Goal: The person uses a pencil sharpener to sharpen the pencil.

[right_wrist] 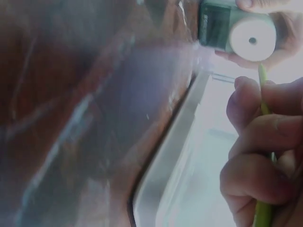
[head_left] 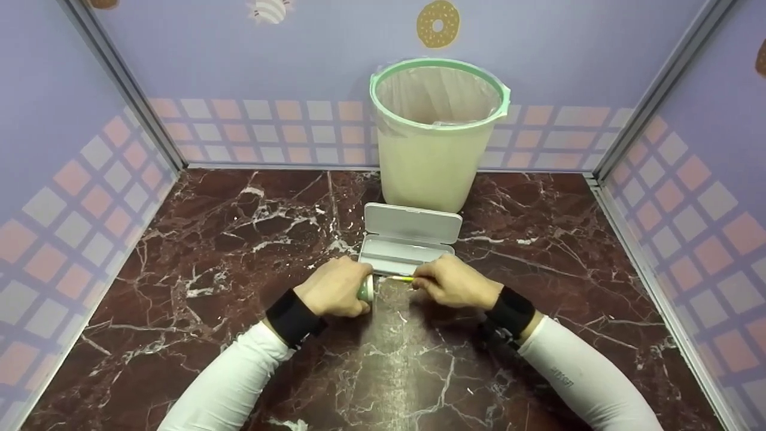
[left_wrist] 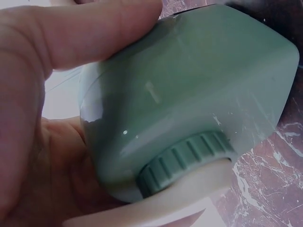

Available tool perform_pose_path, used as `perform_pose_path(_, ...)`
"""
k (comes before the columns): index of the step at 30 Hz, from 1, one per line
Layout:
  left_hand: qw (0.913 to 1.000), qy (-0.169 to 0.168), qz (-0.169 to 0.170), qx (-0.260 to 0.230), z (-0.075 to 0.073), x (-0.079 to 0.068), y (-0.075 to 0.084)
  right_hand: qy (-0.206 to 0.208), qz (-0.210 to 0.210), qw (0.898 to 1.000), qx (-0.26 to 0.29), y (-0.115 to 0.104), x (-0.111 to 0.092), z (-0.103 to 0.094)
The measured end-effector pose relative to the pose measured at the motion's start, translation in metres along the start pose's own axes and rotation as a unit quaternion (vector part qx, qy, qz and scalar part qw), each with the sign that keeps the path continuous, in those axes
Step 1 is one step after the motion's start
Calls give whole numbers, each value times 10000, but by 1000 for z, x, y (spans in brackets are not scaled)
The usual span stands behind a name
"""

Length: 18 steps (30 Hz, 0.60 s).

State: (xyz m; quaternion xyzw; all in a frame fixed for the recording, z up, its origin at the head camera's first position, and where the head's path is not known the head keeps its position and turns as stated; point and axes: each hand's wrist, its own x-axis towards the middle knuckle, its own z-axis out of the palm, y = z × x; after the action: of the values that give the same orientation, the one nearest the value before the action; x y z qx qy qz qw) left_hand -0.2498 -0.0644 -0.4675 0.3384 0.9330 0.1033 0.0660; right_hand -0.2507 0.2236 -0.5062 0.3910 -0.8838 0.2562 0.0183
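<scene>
My left hand [head_left: 336,287] grips a green pencil sharpener [left_wrist: 199,71], thumb on one side and fingers round the other. Its round white face [right_wrist: 253,42], with a small hole in the middle, is turned towards my right hand. That right hand [head_left: 458,281] pinches a slim yellow-green pencil [right_wrist: 263,90], whose front end points at the sharpener with a small gap between them. Just beyond both hands lies a whitish pencil case [head_left: 413,224], its lid raised and its long compartments showing. Fingers of the right hand overlap the case's near right corner in the head view.
Behind the pencil case stands a tall pale bin [head_left: 428,161] with a green rim and a clear liner. The dark red marbled tabletop [head_left: 239,239] is bounded by lilac panels [head_left: 257,72] at the back and both sides.
</scene>
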Motion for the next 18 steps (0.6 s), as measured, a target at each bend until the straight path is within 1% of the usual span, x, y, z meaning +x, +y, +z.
perform_pose_path(5, 10000, 45, 1, 0, 0, 0, 0, 171, 41, 9998, 54, 6, -8, -3)
perform_pose_path(11, 9998, 146, -71, -100, 0, -1, 0, 480, 55, 9980, 418, 9, -13, -9)
perform_pose_path(18, 9998, 95, -127, -122, 1, -1, 0, 786, 144, 9932, 847, 11, -12, -21)
